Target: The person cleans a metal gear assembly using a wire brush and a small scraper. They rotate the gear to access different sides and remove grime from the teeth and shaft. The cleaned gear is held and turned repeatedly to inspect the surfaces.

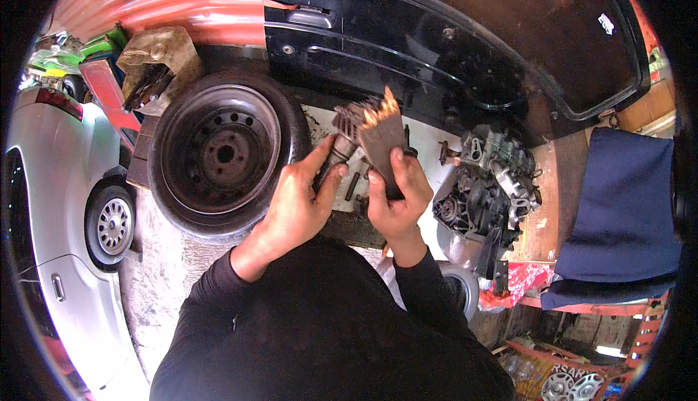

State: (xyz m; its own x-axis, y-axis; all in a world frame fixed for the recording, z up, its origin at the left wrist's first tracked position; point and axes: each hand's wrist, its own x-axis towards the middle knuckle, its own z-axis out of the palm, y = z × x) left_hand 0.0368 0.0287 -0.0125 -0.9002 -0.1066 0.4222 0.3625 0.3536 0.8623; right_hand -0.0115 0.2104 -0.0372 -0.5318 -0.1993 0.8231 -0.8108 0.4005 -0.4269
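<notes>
In front of my chest, my left hand (297, 199) is closed around a dark grey metal part (345, 130) with a ribbed upper end. My right hand (401, 199) grips a flat brown piece (382, 143) between thumb and fingers. Its top edge is ragged and yellowish; I cannot tell whether it is splintered wood or a worn brush. The two pieces lean close together at their upper ends, and I cannot make out whether they touch. Behind and below them, small dark metal parts (353, 185) lie on a white surface, partly hidden by my hands.
A wheel with its tyre (227, 152) lies flat on the left, beside a dirty beige container (161, 53). An engine (486, 190) stands to the right. A black vehicle panel (378, 34) spans the back. A silver car (81, 277) is far left; dark blue cloth (618, 212) hangs at right.
</notes>
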